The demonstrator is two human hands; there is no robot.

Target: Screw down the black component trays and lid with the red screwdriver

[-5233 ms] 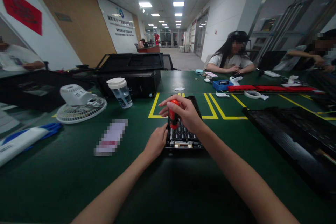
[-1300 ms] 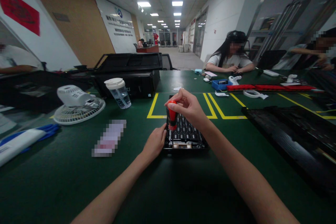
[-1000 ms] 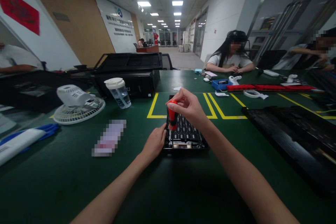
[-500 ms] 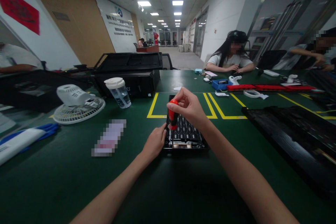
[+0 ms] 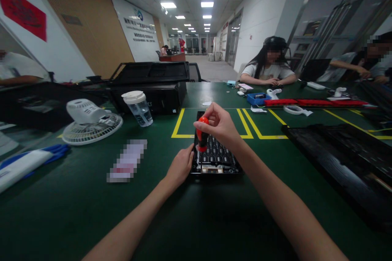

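Observation:
A black panel (image 5: 218, 155) with a honeycomb pattern lies flat on the green table (image 5: 92, 212) in front of me. My right hand (image 5: 219, 124) is closed around the top of a red-handled screwdriver (image 5: 201, 134), which stands upright with its tip near the panel's near left corner. My left hand (image 5: 180, 167) rests against the panel's left edge, fingers curled onto it.
A white fan (image 5: 90, 120) and a clear cup with a white lid (image 5: 138, 108) stand to the left. A black case (image 5: 153, 83) sits behind them. A long black panel (image 5: 346, 159) lies on the right. Other people sit at the far side and on the left.
My right-hand fingers shifted slightly on the screwdriver's top between frames. Screwdriver, panel and left hand stay in place.

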